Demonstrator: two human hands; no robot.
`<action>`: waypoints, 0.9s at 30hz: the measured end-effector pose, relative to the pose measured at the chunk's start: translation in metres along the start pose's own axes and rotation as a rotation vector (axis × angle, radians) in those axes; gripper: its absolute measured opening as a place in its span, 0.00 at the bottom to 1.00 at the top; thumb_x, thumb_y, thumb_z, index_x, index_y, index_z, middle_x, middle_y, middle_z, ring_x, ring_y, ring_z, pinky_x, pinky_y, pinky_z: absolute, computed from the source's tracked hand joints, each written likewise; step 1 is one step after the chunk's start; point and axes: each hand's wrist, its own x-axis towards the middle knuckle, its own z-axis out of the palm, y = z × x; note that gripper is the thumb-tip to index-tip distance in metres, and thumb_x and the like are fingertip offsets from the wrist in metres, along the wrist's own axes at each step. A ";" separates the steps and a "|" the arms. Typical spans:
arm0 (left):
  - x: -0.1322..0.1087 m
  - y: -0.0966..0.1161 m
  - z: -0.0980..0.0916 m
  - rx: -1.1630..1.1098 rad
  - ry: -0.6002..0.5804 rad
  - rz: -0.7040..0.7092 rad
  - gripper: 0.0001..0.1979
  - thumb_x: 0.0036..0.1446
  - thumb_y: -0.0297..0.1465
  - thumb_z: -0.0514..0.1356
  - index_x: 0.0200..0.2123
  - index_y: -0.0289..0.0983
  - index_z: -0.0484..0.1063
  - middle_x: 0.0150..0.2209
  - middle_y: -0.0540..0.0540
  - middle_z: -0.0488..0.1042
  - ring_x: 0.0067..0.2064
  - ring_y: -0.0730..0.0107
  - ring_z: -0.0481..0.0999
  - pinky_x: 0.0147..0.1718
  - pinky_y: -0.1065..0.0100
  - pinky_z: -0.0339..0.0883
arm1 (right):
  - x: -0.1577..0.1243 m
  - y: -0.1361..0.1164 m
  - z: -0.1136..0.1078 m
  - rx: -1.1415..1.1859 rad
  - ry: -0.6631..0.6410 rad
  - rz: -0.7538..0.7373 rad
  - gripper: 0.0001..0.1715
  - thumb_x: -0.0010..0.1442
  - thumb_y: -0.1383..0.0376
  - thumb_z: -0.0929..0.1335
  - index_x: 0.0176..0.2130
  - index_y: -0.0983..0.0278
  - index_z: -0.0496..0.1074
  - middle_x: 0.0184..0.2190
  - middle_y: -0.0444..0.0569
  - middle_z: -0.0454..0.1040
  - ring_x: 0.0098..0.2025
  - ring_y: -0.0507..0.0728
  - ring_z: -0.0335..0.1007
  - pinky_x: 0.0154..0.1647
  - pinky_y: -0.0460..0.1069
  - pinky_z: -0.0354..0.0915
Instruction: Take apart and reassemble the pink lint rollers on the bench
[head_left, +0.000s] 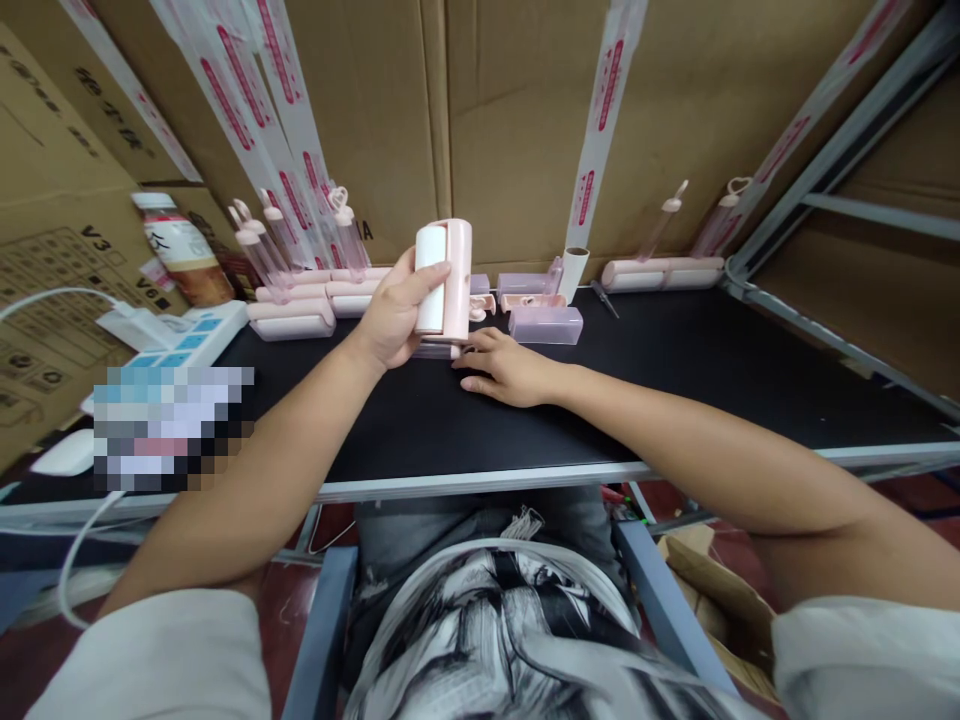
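Observation:
A pink lint roller (459,285) with a white paper roll is held upright in my left hand (394,310), thumb across its front. My right hand (517,368) is low over the black table, its thumb apart from the other fingers. Its fingertips reach the pale pink end of a clear handle (437,351) that lies below the roller; whether they grip it I cannot tell. Just beyond the right hand are a translucent lilac cover (546,325), a pink open shell (531,301) and a small pink part (478,310), partly hidden by the held roller.
Several lint rollers with upright clear handles (291,320) stand at the back left, two more (664,274) at the back right. A white paper roll (574,272) and a screwdriver (604,299) are nearby. A power strip (184,345) and bottle (184,250) occupy the left. Cardboard (517,120) walls the back.

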 end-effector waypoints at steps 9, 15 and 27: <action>-0.003 0.012 -0.003 -0.052 -0.062 -0.045 0.35 0.49 0.36 0.69 0.62 0.41 0.68 0.36 0.51 0.79 0.36 0.64 0.83 0.36 0.65 0.80 | -0.012 -0.025 -0.020 -0.133 -0.017 0.217 0.11 0.67 0.60 0.75 0.42 0.66 0.77 0.40 0.57 0.80 0.41 0.65 0.74 0.46 0.57 0.67; -0.005 0.013 -0.008 -0.009 -0.135 -0.077 0.38 0.49 0.38 0.68 0.64 0.40 0.65 0.34 0.50 0.78 0.32 0.60 0.83 0.33 0.60 0.83 | -0.014 -0.024 -0.021 -0.013 -0.027 0.052 0.15 0.73 0.66 0.69 0.57 0.66 0.77 0.51 0.60 0.80 0.48 0.65 0.77 0.52 0.57 0.68; 0.014 0.002 -0.036 0.042 -0.131 0.073 0.30 0.43 0.33 0.74 0.50 0.40 0.71 0.35 0.51 0.78 0.29 0.69 0.78 0.27 0.69 0.78 | -0.032 -0.001 -0.053 0.257 0.451 -0.054 0.19 0.76 0.52 0.66 0.49 0.63 0.78 0.39 0.51 0.81 0.37 0.58 0.73 0.43 0.53 0.67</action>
